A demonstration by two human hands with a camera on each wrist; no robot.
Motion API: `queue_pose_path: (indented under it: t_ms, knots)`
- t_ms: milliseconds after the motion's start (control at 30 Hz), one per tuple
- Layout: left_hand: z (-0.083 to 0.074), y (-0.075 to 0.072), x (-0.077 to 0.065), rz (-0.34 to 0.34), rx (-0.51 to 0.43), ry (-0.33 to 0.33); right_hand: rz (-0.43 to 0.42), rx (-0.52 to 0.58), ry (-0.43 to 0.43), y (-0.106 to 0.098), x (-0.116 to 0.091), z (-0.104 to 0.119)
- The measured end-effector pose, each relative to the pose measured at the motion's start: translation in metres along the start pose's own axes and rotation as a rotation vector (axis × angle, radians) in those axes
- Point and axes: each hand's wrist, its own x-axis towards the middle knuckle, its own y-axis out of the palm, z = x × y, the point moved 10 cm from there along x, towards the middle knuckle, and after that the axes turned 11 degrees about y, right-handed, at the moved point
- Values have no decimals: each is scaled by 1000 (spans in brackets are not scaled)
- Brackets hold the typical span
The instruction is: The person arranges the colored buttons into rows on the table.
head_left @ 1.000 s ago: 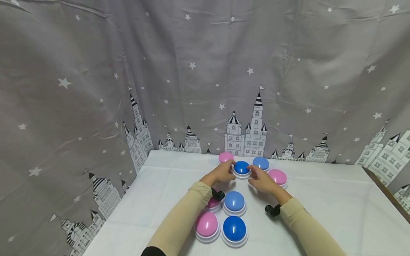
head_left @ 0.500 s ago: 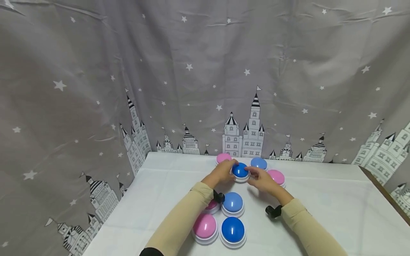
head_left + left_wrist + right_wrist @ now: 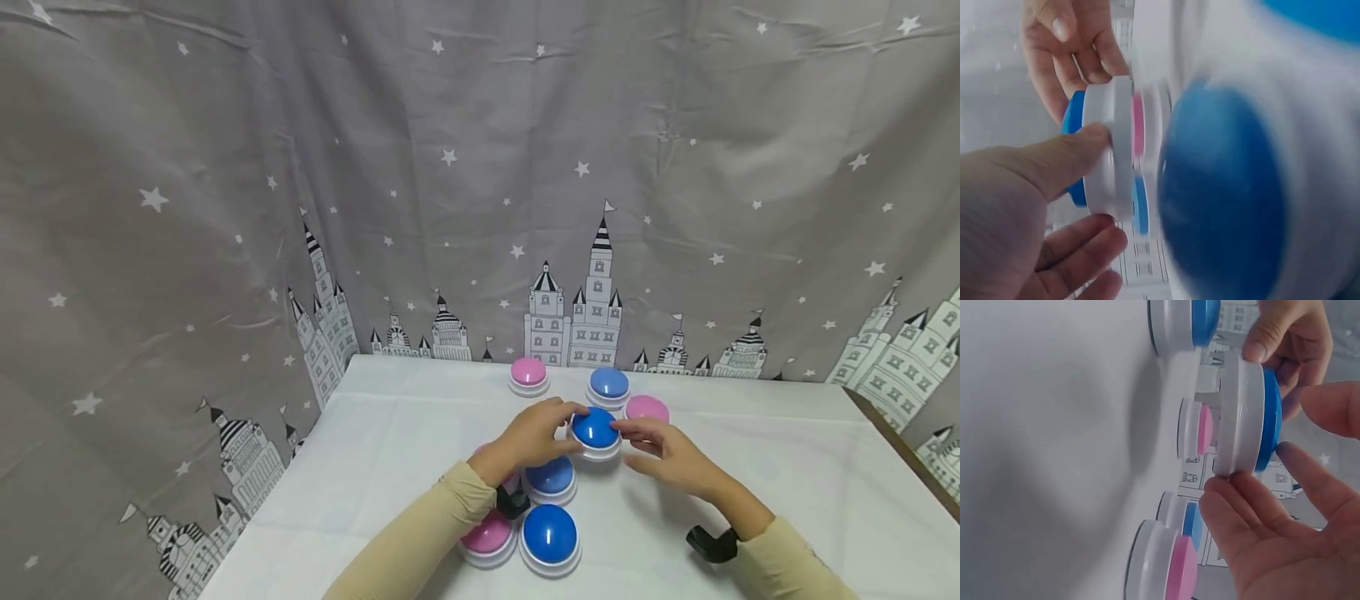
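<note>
A dark-blue dome push button point(image 3: 595, 427) on a white round base is held clear of the white table. In the left wrist view, my left hand point(image 3: 1004, 219) grips its base point(image 3: 1107, 150), thumb on the near side and fingers lower down. My right hand point(image 3: 678, 458) is on the other side. The right wrist view shows its fairly straight fingers point(image 3: 1235, 515) touching the base's lower edge and the dome, the thumb point(image 3: 1335, 409) apart from it. Just behind stand a pink button point(image 3: 647, 408) and a light-blue button point(image 3: 609, 383).
Under my left wrist are a light-blue button point(image 3: 551, 477), a pink button point(image 3: 489, 533) and another pink one, mostly hidden. A second dark-blue button point(image 3: 550, 533) stands nearest me. One pink button point(image 3: 528, 373) is at the table's back edge, before a grey castle-print curtain point(image 3: 450, 208).
The dark-blue button has come off its place among the back buttons, nearer me and to the right, with both hands at it. The back-left pink button is now uncovered.
</note>
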Motion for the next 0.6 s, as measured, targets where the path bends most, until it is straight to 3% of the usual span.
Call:
queue_pose_path:
  t_ms: [200, 400, 600]
  knots:
    - [-37, 11, -20, 23, 77, 49, 43, -5, 17, 7, -40, -1]
    - [-73, 18, -38, 22, 162, 148, 83, 18, 4, 17, -73, 2]
    - [-91, 29, -54, 29, 119, 187, 148, 51, 81, 28, -94, -2]
